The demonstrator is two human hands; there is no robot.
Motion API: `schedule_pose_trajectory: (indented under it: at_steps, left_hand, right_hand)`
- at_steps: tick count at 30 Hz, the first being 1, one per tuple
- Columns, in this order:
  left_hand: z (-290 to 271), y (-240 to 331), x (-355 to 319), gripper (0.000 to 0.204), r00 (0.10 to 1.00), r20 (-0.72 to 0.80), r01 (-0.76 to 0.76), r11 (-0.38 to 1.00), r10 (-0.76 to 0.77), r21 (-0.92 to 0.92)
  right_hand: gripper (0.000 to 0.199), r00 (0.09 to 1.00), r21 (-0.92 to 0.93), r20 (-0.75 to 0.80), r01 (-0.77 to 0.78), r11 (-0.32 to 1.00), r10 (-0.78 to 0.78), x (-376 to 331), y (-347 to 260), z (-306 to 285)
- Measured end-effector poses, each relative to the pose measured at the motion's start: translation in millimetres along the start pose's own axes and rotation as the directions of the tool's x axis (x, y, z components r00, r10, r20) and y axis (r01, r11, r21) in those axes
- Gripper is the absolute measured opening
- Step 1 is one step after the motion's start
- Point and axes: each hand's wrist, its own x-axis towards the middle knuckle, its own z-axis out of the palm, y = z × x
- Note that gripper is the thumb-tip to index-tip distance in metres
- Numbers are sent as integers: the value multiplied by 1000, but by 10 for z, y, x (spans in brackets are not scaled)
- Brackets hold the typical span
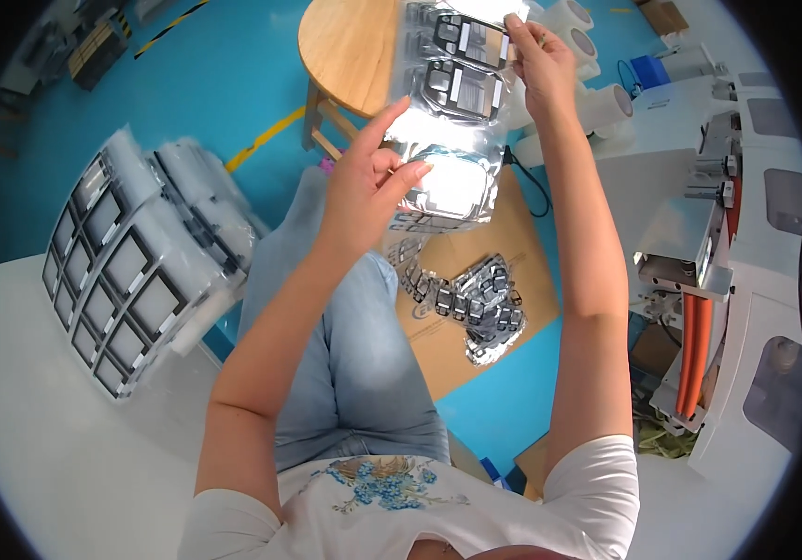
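Note:
A long strip of clear plastic pouches [457, 103], each holding a flat black-framed part, hangs stretched between my two raised hands. My right hand [536, 56] pinches the strip's top end, high up over a round wooden stool [350, 47]. My left hand [368, 177] grips the strip lower down, thumb and fingers closed on a shiny pouch. The strip's lower end trails toward a brown cardboard sheet [504, 243] on the floor.
A heap of the same pouched strips [476, 303] lies on the cardboard. A stack of larger pouched black frames [130, 261] rests on the white table at left. A white machine with orange parts [700, 308] stands at right, with tape rolls [597, 93] behind.

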Motion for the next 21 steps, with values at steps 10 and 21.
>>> schedule_pose_trajectory:
  at_steps: [10,21]
  left_hand:
    - [-17,-66,110,70,994,80,66,987,-78,144]
    - [-271,91,269,79,933,262,199,961,-245,191]
  right_hand:
    - [19,940,-507,271,322,800,-207,-750,-98,-229]
    - [24,725,-426,566,665,614,-393,-1240,-168,-18]
